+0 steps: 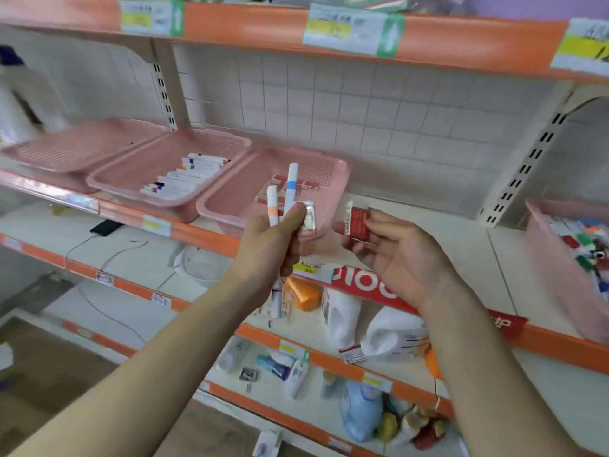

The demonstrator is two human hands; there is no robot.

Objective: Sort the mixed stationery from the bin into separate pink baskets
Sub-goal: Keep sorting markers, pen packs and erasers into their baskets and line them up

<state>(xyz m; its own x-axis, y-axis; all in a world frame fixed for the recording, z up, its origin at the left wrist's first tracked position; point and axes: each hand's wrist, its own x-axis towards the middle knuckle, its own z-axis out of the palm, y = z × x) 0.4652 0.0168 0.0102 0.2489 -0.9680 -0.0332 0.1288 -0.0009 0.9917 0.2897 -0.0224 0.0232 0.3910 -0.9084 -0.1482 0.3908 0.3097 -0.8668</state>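
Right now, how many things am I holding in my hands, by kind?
Markers: 2, orange-band marker and blue-band marker, both in left hand
Red packets: 2, wrapped packet in left hand, red packet in right hand
Total: 4

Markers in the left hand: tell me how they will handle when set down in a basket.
The markers look stiff and light: the left hand grips several upright at once. Their round barrels would probably roll if laid loose; those in the middle basket lie packed side by side, which likely checks that.
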